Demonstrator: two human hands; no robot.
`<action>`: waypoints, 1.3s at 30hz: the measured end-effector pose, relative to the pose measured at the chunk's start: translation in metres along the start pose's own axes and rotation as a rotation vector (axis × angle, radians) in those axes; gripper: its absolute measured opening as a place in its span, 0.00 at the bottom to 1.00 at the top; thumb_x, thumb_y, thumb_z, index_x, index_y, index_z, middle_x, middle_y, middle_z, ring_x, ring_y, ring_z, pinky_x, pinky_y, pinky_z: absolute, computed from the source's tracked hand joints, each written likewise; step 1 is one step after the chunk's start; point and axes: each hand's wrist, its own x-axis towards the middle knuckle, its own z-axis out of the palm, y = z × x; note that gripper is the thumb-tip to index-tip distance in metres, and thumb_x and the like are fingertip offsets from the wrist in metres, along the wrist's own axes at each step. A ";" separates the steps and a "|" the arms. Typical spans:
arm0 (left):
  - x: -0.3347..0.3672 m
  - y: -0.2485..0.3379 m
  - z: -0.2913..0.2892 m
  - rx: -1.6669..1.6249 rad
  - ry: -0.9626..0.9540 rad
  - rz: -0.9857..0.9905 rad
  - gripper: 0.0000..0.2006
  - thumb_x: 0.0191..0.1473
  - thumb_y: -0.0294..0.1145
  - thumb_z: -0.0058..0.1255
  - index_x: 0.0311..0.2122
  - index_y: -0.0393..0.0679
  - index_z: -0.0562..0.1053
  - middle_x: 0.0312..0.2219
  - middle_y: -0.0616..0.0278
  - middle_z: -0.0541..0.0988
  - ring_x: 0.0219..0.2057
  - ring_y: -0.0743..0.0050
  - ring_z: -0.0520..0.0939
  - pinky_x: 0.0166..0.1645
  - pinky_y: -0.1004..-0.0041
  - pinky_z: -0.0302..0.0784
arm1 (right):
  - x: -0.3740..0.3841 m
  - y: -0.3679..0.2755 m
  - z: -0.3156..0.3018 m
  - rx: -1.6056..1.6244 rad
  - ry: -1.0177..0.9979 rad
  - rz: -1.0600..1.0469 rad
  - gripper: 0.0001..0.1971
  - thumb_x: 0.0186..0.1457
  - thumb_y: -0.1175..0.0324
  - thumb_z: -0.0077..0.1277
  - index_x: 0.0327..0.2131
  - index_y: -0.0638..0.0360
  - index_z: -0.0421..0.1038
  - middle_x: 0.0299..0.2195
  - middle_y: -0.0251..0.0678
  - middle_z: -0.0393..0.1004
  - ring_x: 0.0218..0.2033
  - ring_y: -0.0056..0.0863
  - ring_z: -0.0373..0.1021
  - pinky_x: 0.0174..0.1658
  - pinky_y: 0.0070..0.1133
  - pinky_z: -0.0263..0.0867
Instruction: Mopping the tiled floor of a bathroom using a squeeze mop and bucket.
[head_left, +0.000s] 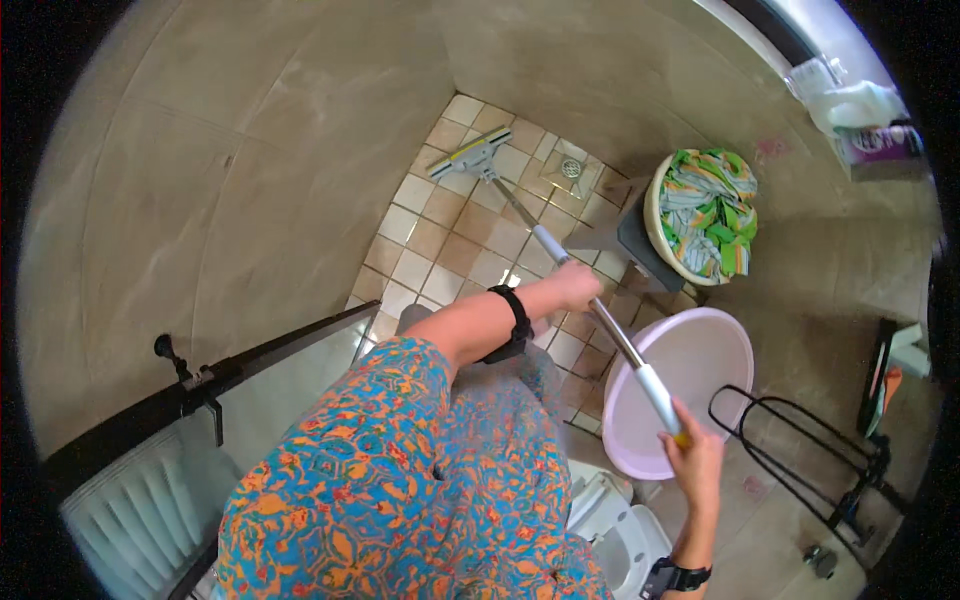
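A floor squeegee (478,153) with a grey head and a yellow strip rests on the tiled floor (460,250), near the far left corner. Its long white and silver pole slants back toward me. My left hand (578,286) is closed around the middle of the pole. Lower right, my right hand (694,452) grips the white upper end of the same pole. The pole passes in front of a large pale pink basin (622,410). Both wrists carry black bands.
A cream tub (655,215) with green striped cloth (708,210) stands on a grey stool (640,245). A square drain (570,169) sits in the floor nearby. At lower right are a black wall rack (790,440) and a toilet (630,545); a dark-framed glass door (290,370) stands left.
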 end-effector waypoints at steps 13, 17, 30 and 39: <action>-0.024 -0.035 -0.041 -0.302 0.156 -0.371 0.06 0.41 0.37 0.53 0.26 0.50 0.77 0.25 0.54 0.78 0.30 0.50 0.79 0.33 0.56 0.73 | 0.184 -0.017 -0.118 -0.302 -0.019 -0.664 0.25 0.36 0.71 0.60 0.44 0.39 0.74 0.23 0.38 0.74 0.23 0.39 0.71 0.29 0.30 0.69; -0.021 -0.084 -0.024 -0.305 0.168 -0.424 0.11 0.42 0.47 0.57 0.29 0.54 0.78 0.24 0.57 0.79 0.29 0.54 0.80 0.31 0.58 0.73 | 0.220 -0.058 -0.133 -0.361 -0.036 -0.751 0.24 0.37 0.72 0.56 0.43 0.40 0.75 0.22 0.37 0.73 0.23 0.38 0.71 0.29 0.31 0.68; 0.117 -0.063 -0.115 -0.487 0.114 -0.150 0.09 0.41 0.40 0.51 0.27 0.48 0.74 0.25 0.52 0.78 0.30 0.47 0.79 0.32 0.53 0.73 | 0.249 -0.045 -0.248 -0.496 0.094 -0.470 0.27 0.30 0.75 0.61 0.41 0.41 0.76 0.20 0.37 0.68 0.22 0.36 0.68 0.28 0.29 0.65; 0.167 -0.049 -0.205 -0.531 0.190 0.023 0.10 0.41 0.41 0.55 0.26 0.46 0.75 0.25 0.52 0.79 0.30 0.50 0.80 0.34 0.56 0.75 | 0.238 -0.040 -0.313 -0.392 0.214 -0.419 0.30 0.25 0.83 0.58 0.40 0.50 0.76 0.18 0.36 0.60 0.18 0.30 0.60 0.25 0.23 0.59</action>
